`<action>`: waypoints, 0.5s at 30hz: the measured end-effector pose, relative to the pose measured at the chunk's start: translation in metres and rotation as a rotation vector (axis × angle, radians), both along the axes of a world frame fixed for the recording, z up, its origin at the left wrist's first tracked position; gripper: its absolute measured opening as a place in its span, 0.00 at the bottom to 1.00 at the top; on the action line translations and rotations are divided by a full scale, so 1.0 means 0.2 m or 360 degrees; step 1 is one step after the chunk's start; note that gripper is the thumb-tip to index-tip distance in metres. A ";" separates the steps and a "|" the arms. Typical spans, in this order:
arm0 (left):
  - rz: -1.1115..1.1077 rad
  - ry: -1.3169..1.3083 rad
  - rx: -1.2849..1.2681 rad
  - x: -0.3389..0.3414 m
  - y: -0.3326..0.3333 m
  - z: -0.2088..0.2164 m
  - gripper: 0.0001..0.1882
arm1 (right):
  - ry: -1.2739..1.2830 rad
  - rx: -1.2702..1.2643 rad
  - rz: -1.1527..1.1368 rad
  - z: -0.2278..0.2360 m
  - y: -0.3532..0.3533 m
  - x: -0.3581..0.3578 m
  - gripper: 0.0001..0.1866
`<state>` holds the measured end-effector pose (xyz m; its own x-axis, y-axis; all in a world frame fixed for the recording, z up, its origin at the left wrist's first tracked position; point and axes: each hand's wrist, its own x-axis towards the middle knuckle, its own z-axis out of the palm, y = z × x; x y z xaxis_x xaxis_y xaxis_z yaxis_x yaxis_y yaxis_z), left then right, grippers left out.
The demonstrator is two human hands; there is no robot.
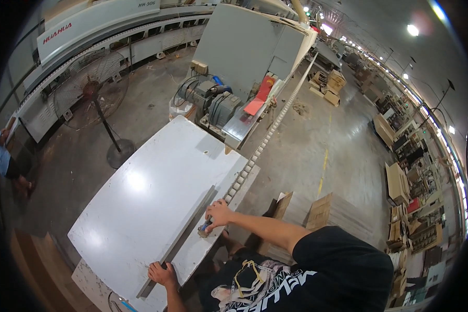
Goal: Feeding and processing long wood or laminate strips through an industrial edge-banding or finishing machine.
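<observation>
A long, narrow grey-brown strip [187, 229] lies along the near right side of a glossy white board [135, 208]. My left hand [163, 274] is closed over the strip near its lower end, fingers bent around its edge. Farther up, beside the strip, my right hand [219, 213] grips a small tool with a blue part and a dull metal base [205, 229]. The base sits on the white surface close to the board's right edge. My fingers partly hide the tool, so its exact kind cannot be made out.
A grey machine with motors [218, 106] stands beyond the board, a red piece [262, 96] on its ledge. A roller rail [275, 127] runs off to the far right. At left are a pedestal fan [91, 89] and a person [2, 151]. Brown panels [317, 210] stand at right.
</observation>
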<state>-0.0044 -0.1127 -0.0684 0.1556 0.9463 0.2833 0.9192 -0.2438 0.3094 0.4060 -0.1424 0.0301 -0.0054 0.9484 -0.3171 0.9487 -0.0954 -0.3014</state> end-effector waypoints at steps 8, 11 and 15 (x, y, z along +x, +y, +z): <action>-0.0029 -0.0013 -0.0031 0.01 0.01 0.01 0.17 | 0.0002 -0.0004 -0.0048 0.00 0.01 0.02 0.40; -0.0029 -0.0008 -0.0011 0.02 0.00 0.02 0.18 | 0.0042 -0.0070 -0.0089 0.00 0.01 0.03 0.38; 0.0007 -0.0021 0.0011 0.00 0.00 0.04 0.17 | -0.0009 -0.0118 -0.0099 0.02 0.03 -0.01 0.39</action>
<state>-0.0040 -0.1131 -0.0613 0.1480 0.9449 0.2919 0.9160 -0.2422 0.3198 0.4034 -0.1370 0.0333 0.0547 0.9208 -0.3861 0.9420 -0.1758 -0.2859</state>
